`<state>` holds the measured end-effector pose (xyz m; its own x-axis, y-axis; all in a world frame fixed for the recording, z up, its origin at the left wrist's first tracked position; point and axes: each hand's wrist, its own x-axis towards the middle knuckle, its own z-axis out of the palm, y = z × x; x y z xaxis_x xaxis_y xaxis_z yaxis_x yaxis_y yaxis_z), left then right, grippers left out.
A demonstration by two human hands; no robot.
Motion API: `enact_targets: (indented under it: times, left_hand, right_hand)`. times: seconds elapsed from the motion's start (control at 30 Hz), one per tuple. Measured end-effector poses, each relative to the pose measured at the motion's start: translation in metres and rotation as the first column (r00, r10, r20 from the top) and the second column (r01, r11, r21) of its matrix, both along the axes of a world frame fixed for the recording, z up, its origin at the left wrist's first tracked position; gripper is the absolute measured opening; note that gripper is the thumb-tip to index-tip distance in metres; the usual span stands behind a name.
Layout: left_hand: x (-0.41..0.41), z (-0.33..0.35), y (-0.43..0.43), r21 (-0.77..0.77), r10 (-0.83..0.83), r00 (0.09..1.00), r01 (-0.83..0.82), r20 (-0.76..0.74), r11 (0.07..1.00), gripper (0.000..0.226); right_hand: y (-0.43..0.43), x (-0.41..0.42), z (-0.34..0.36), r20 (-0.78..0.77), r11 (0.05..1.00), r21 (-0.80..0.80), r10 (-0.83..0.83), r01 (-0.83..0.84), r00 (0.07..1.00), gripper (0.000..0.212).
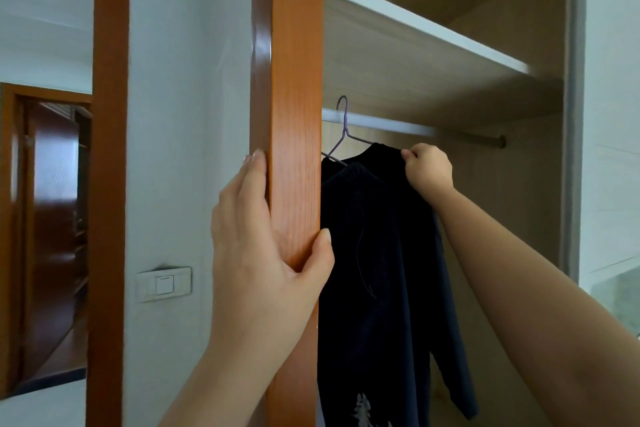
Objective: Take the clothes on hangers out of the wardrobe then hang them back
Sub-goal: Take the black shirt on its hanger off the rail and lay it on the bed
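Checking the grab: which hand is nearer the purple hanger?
Right. The right hand pinches the dark garment on the hanger; left hand grips the wooden post beside it.

Glossy wood frame (294,80), matt cloth garment (381,270).

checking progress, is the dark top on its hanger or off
On: dark top hangs from the purple hanger, its wires running into the collar; right hand pinches the shoulder.
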<state>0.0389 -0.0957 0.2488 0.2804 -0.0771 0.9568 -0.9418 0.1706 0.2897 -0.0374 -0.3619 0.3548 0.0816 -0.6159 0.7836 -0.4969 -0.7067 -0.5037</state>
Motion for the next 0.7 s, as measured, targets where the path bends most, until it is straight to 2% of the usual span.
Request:
enact_targets:
  times: [0.2, 0.57, 0.63, 0.7]
  left_hand:
    - [0.002, -0.002, -0.002, 0.0, -0.007, 1.0, 0.007, 0.008, 1.0, 0.08]
    - [0.001, -0.001, 0.0, -0.017, -0.003, 1.0, 0.003, 0.024, 1.0, 0.074]
    - [-0.004, -0.003, 0.001, -0.046, 0.076, 0.993, -0.072, 0.089, 0.996, 0.068]
    - [-0.016, -0.009, 0.003, -0.153, 0.173, 0.959, -0.141, 0.225, 0.978, 0.057]
  right_hand:
    - [0.013, 0.001, 0.013, 0.025, 0.999, -0.03, -0.023, 0.024, 0.999, 0.033]
    - [0.036, -0.077, -0.051, 0.119, 0.997, -0.063, -0.034, 0.041, 0.992, 0.035]
    - [0.048, -0.099, -0.066, 0.133, 0.998, -0.031, -0.047, 0.051, 0.99, 0.033]
    - [0.063, -0.121, -0.082, 0.14, 0.997, -0.015, -0.078, 0.081, 0.987, 0.037]
